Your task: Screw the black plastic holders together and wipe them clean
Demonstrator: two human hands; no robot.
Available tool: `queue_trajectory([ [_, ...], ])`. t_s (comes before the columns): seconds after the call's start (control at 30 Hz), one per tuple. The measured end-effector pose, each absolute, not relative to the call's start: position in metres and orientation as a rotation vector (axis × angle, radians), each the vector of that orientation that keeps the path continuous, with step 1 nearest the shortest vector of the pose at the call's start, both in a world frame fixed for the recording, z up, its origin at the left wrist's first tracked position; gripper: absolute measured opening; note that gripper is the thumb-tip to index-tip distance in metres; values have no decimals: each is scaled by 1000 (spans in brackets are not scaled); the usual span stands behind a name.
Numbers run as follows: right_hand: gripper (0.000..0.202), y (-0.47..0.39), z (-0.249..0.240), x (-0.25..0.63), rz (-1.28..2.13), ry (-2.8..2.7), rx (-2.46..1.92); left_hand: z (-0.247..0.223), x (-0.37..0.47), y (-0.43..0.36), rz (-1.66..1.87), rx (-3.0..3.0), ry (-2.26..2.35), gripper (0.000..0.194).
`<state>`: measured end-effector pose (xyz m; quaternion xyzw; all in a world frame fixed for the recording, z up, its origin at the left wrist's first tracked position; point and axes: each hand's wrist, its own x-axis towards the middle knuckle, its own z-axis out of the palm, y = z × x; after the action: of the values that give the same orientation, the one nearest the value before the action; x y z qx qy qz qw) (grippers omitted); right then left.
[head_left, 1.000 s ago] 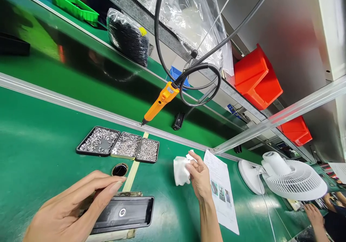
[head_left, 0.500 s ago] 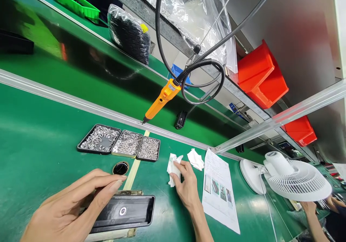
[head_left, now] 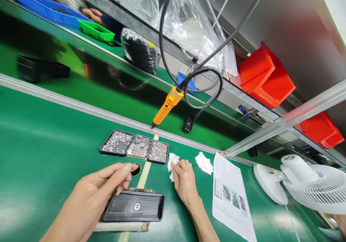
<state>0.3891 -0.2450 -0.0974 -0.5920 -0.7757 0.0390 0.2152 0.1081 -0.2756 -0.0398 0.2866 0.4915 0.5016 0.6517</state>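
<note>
My left hand (head_left: 93, 198) grips the left end of a long black plastic part (head_left: 135, 206) with a small round metal piece at its middle. The part lies over a worn pale block (head_left: 121, 227) on the green bench. My right hand (head_left: 184, 180) presses a crumpled white wipe (head_left: 172, 161) against the bench, fingers curled on it. A second white wipe (head_left: 204, 162) lies loose just to the right.
Three black trays of small metal screws and washers (head_left: 135, 147) sit behind a small round dish (head_left: 136, 169). An orange electric screwdriver (head_left: 166, 107) hangs on a cable. A printed sheet (head_left: 229, 195) and white fan (head_left: 302, 184) lie right. Red bins (head_left: 266, 78) sit on the shelf.
My right hand lowered from mid-air to the bench, left one wipe lying there and now presses the other near the trays. My left hand shifted slightly on the black part.
</note>
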Motion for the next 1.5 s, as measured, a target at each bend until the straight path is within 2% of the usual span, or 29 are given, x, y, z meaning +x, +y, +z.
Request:
queue_trajectory([
  [0.2, 22, -262, -91, 386, 401, -1959, -1503, -10, 107, -274, 1107, 495, 827, 32],
  [0.37, 30, -262, -81, 394, 650, -1626, -1502, -2, 115, -279, 976, 356, 692, 24],
  [0.53, 34, -270, -64, 387, 832, -1424, -1462, -5, 141, -287, 874, 318, 678, 29],
  [0.73, 30, -291, -38, 372, 867, -1321, -1349, -6, 168, -291, 737, 288, 641, 37],
  [0.87, 18, -304, -27, 369, 802, -1304, -1196, -10, 178, -293, 739, 359, 632, 35],
  [1.03, 12, -311, -18, 365, 853, -1294, -1074, -9, 187, -296, 757, 527, 667, 44],
  [1.23, 7, -316, -16, 351, 960, -1316, -1117, -4, 195, -299, 808, 669, 799, 55],
  [1.5, 6, -316, -18, 352, 783, -1429, -1126, -17, 198, -301, 852, 892, 935, 56],
])
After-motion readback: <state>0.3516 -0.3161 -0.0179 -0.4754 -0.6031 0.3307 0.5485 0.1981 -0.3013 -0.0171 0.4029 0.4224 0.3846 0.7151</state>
